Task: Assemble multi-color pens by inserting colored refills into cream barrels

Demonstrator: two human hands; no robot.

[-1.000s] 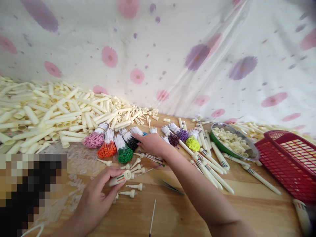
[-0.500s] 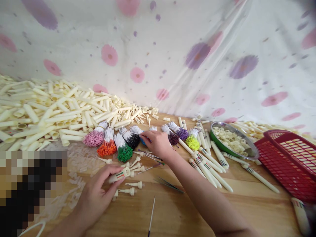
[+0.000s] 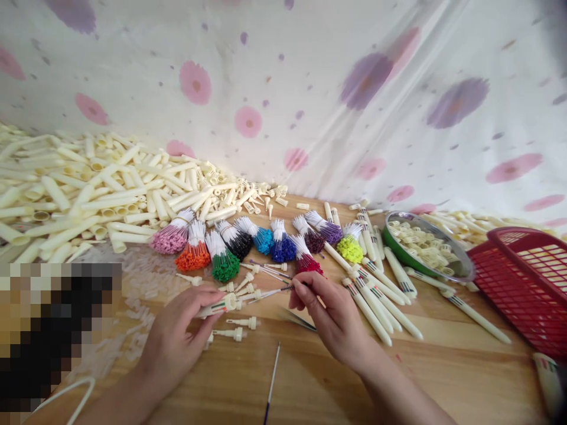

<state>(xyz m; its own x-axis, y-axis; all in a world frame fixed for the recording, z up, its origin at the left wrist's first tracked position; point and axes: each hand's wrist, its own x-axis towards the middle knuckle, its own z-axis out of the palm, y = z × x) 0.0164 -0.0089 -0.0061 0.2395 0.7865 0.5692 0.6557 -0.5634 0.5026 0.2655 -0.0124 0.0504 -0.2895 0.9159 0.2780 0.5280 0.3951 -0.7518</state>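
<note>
My left hand (image 3: pixel 179 333) is closed round a cream multi-colour pen barrel (image 3: pixel 219 307), whose slotted end faces right and shows green and red pieces. A thin pen refill (image 3: pixel 287 288) is pinched in my right hand (image 3: pixel 330 316); its dark part lies near the fingertips and its pale end points at the barrel, with a small gap I cannot judge. Behind my hands stand rubber-banded refill bundles, among them a green bundle (image 3: pixel 224 267), a dark blue bundle (image 3: pixel 282 249) and a red bundle (image 3: pixel 308 265). Small cream nose pieces (image 3: pixel 230 334) lie beside the barrel.
A heap of cream pen tubes (image 3: pixel 88 189) fills the back left. Assembled pens (image 3: pixel 376 307) lie to the right, near a green-sided metal bowl (image 3: pixel 394 251) of small parts and a red basket (image 3: pixel 518 289). Tweezers (image 3: pixel 301 320) and a loose refill (image 3: pixel 272 378) rest on the wooden table.
My right hand has drawn back from the bundles towards my left hand and now holds a refill. The light and dark blue bundles are uncovered. My left hand still grips the barrel.
</note>
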